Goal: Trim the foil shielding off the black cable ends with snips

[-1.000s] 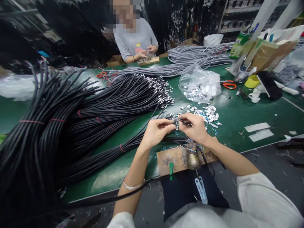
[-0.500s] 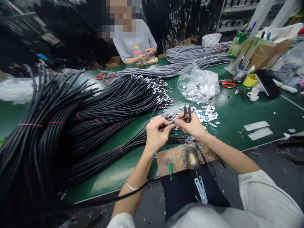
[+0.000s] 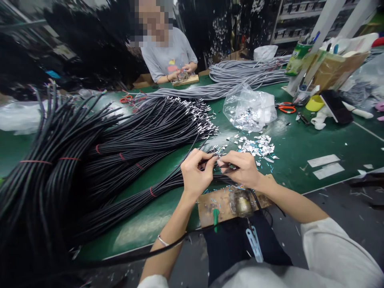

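My left hand is closed, pinching a black cable close to its end. Against that end is my right hand, also closed, with dark snips in its grip. The snips' blades are mostly hidden by my fingers, so whether they touch the cable does not show. Below and left of my hands lies a tied bundle of black cables. Beyond my left hand, larger black bundles end in stripped, whitish wire tips.
White and blue scraps litter the green table beside a clear plastic bag. A metal pot sits on a wooden board nearest me. Orange-handled scissors lie right. Across the table, a person handles something small.
My right hand has turned over, bringing the snips from pointing upward to lying low by the cable end. My left hand has barely shifted.
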`<state>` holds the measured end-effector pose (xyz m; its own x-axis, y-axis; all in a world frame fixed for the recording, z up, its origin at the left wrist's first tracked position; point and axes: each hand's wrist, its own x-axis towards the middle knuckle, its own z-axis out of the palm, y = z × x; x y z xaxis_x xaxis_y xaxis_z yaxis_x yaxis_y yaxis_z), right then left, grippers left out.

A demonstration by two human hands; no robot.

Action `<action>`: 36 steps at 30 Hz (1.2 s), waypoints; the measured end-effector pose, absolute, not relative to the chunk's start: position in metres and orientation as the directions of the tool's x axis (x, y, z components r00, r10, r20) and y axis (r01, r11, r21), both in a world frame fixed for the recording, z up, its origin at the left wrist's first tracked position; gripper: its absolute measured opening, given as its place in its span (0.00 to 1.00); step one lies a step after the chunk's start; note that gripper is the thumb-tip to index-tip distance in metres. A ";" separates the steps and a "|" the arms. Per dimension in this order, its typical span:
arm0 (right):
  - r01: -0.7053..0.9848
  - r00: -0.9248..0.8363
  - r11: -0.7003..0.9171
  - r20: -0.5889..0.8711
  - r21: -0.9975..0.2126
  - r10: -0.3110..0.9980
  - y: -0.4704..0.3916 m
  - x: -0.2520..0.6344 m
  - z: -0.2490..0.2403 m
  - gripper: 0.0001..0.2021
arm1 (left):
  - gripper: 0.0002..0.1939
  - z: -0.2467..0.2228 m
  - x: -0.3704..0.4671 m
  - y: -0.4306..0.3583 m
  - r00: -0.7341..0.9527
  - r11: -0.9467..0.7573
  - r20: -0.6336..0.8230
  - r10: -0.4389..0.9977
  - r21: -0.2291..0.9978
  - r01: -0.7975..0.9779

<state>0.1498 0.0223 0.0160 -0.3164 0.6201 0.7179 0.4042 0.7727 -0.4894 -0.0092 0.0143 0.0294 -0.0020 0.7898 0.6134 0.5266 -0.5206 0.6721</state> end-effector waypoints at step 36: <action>0.277 -0.130 0.540 0.526 -0.795 0.840 0.023 0.145 0.027 0.09 | 0.09 0.035 -0.014 0.013 -0.099 -0.417 0.452 0.886 0.872 0.255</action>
